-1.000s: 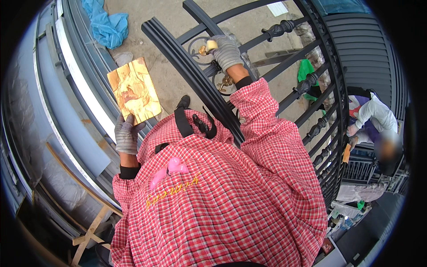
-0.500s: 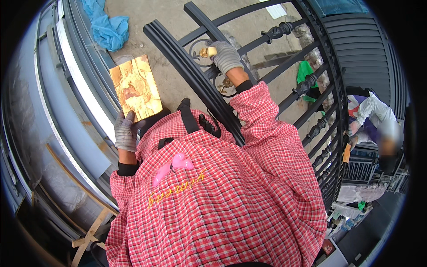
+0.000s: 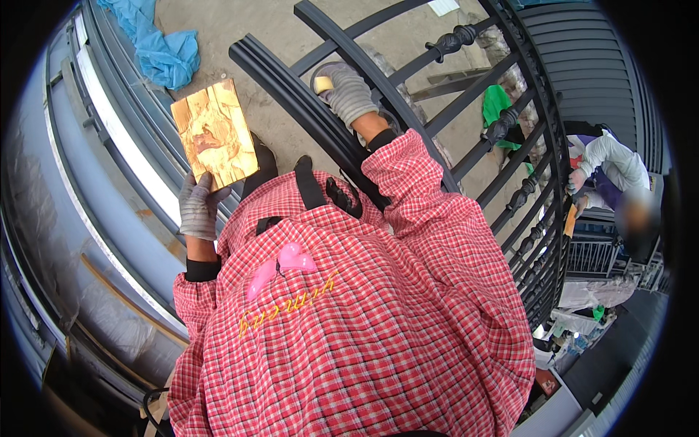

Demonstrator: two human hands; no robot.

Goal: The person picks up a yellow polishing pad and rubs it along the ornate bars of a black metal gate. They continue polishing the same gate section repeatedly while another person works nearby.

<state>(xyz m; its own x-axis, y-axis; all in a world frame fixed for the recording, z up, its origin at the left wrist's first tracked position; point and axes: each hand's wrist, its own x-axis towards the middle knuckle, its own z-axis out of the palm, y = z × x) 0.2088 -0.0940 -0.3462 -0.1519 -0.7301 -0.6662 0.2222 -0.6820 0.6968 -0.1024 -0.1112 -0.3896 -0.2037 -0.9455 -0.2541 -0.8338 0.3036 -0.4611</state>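
Note:
My left hand, in a grey glove, grips the lower edge of a flat board smeared with gold paint, a brownish patch in its middle. My gloved right hand is closed around a small pale yellow sponge. It is over the scrollwork between two dark bars of a black metal railing. Most of the scroll is hidden behind this hand, so I cannot tell whether the sponge touches it.
Wrapped metal panels line my left side. A blue plastic sheet lies on the concrete floor. Green cloth shows behind the railing's bars. At the far right, a co-worker holds an orange-brown piece beside the railing.
My right hand has shifted left along the scrollwork with the sponge, covering gold flowers that showed before. The board in my left hand has moved slightly left and up in view.

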